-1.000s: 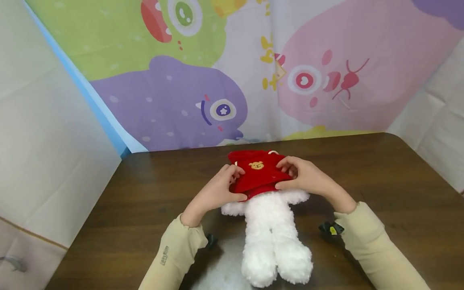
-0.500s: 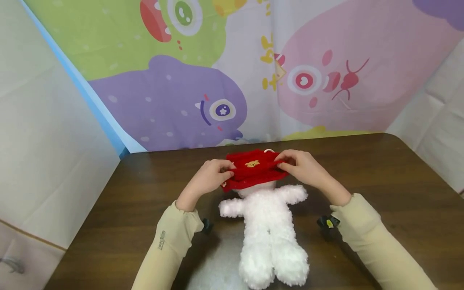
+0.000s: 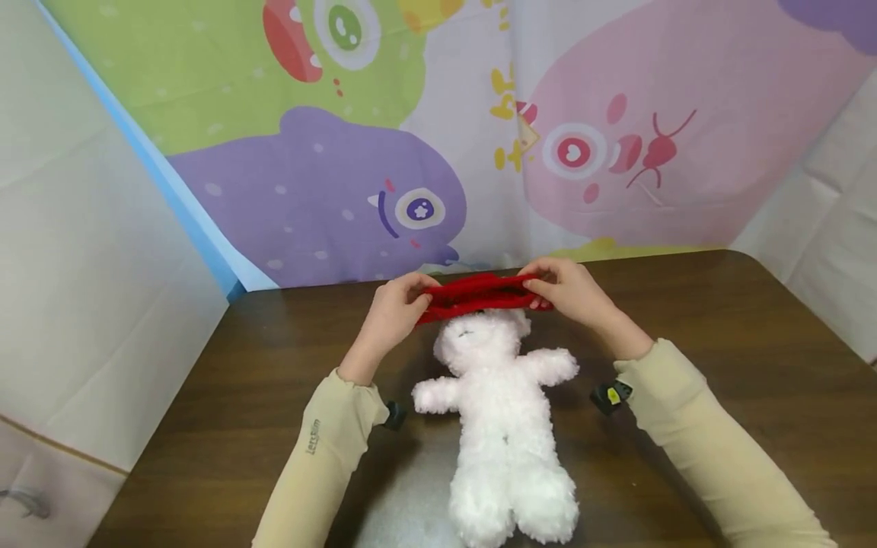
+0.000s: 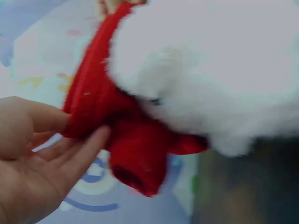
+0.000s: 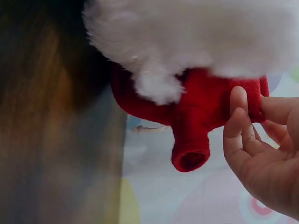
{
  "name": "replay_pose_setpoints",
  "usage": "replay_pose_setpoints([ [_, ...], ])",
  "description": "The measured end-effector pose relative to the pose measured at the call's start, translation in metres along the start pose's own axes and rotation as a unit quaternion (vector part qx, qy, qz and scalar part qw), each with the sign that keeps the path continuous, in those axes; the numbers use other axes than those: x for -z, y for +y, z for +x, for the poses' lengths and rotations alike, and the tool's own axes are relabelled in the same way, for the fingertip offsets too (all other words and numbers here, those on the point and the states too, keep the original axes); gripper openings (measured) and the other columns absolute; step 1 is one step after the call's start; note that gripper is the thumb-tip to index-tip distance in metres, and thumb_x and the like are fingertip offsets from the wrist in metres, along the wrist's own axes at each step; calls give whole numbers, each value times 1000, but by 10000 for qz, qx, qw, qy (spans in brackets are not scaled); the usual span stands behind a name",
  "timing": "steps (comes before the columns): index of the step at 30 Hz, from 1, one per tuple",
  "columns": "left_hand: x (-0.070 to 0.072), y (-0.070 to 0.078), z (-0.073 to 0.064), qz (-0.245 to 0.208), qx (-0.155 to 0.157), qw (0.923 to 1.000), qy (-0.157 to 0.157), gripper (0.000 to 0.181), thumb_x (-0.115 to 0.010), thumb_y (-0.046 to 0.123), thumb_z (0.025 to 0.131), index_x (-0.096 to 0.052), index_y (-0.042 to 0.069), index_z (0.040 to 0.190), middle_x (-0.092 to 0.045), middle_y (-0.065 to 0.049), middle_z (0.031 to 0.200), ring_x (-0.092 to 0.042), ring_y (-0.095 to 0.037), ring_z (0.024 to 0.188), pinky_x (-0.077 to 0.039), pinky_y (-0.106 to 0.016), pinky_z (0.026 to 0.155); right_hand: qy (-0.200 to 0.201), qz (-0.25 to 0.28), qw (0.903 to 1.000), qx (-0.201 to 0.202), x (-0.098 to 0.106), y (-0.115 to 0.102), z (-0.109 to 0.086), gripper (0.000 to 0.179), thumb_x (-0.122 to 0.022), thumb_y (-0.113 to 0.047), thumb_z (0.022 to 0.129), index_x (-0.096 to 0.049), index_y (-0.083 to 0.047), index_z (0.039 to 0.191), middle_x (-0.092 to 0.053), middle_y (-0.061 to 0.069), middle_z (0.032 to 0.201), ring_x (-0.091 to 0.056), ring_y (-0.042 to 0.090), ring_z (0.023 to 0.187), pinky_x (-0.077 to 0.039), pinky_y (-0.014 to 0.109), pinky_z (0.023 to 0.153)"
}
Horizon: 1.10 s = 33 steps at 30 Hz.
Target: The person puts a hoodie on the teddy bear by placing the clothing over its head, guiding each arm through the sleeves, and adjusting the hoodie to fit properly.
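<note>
A white fluffy teddy bear (image 3: pixel 503 411) lies on its back, arms spread and feet towards me. At its head, a small red doll hoodie (image 3: pixel 479 295) is held with its hem gaping; the top of the head meets the opening. My left hand (image 3: pixel 392 316) pinches the hem's left side, and my right hand (image 3: pixel 575 293) pinches the right side. In the left wrist view, a sleeve (image 4: pixel 140 163) hangs beside the left hand's fingers (image 4: pixel 88 149). The right wrist view shows the other sleeve (image 5: pixel 191 144) and a pale cord (image 5: pixel 149 128). The hoodie's inside is mostly hidden.
The brown wooden table (image 3: pixel 274 396) extends around the bear. A cartoon-printed cloth (image 3: pixel 315 198) hangs right behind its far edge. Pale sheeting (image 3: pixel 82 228) covers the left side, with more at the right. Dark wrist cameras (image 3: pixel 610 396) sit under the sleeves.
Both hands have moved away from me, drawing the hoodie off the bear's neck and face towards the top of its head. The hem has come up and opened, and the bear's face now shows.
</note>
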<state>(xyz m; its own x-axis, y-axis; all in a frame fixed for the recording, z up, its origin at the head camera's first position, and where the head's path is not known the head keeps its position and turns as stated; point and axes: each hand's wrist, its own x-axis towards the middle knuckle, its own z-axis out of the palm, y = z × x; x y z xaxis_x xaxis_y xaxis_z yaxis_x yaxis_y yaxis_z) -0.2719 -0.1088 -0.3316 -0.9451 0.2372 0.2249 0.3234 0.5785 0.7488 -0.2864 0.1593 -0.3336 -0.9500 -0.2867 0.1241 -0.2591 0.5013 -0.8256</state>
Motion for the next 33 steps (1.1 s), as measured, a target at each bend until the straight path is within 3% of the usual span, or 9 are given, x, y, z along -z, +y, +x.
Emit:
replay_pose_setpoints([
  [3, -8, -11, 1, 38, -116, 9996, 272, 22, -54, 1, 86, -64, 11, 103, -65, -7, 99, -58, -17, 73, -46, -25, 59, 30, 247, 9997, -87, -5, 6, 1, 22, -56, -11, 89, -60, -1, 109, -65, 21, 93, -66, 28, 73, -54, 36, 66],
  [10, -17, -23, 6, -179, 19, 9998, 90, 30, -60, 1, 82, -59, 9, 111, -61, -10, 113, -61, -22, 94, -51, -34, 78, 161, 631, 9977, -210, -16, 22, 5, 24, -54, -9, 90, -57, 2, 112, -56, 24, 116, -65, 34, 83, -52, 44, 76],
  [19, -20, -31, 13, 172, 377, 9976, -547, 37, -59, 12, 86, -52, 9, 122, -58, -9, 113, -53, -19, 83, -43, -26, 67, 594, 262, 9978, -106, -27, 39, 17, 22, -55, -11, 91, -60, -4, 110, -58, 18, 116, -65, 27, 83, -52, 42, 76],
  [23, -24, -38, 11, 29, 575, 9964, -624, 38, -59, 15, 87, -51, 9, 123, -56, -8, 118, -52, -21, 89, -43, -28, 71, 729, 153, 9972, -26, -33, 43, 20, 21, -55, -10, 90, -61, -4, 109, -60, 18, 112, -65, 25, 77, -53, 32, 70],
  [27, -30, -45, 9, -99, 756, 9941, -771, 37, -57, 17, 89, -50, 8, 124, -54, -9, 124, -53, -23, 101, -45, -33, 81, 632, -182, 9977, -172, -39, 48, 20, 22, -54, -13, 90, -61, -6, 110, -62, 17, 102, -54, 23, 65, -44, 28, 60],
  [29, -32, -47, 9, -159, 835, 9932, -799, 37, -56, 17, 89, -49, 8, 124, -53, -9, 126, -52, -24, 105, -45, -36, 86, 448, -333, 9979, -313, -41, 51, 21, 24, -53, -13, 90, -60, -5, 112, -60, 19, 107, -52, 25, 73, -45, 32, 64],
  [33, -35, -49, 9, -288, 1094, 9899, -860, 36, -54, 19, 90, -49, 7, 123, -51, -10, 127, -50, -25, 109, -43, -40, 92, 54, -343, 9975, -621, -45, 54, 22, 32, -53, -13, 89, -55, 0, 118, -50, 22, 126, -48, 33, 107, -44, 45, 88],
])
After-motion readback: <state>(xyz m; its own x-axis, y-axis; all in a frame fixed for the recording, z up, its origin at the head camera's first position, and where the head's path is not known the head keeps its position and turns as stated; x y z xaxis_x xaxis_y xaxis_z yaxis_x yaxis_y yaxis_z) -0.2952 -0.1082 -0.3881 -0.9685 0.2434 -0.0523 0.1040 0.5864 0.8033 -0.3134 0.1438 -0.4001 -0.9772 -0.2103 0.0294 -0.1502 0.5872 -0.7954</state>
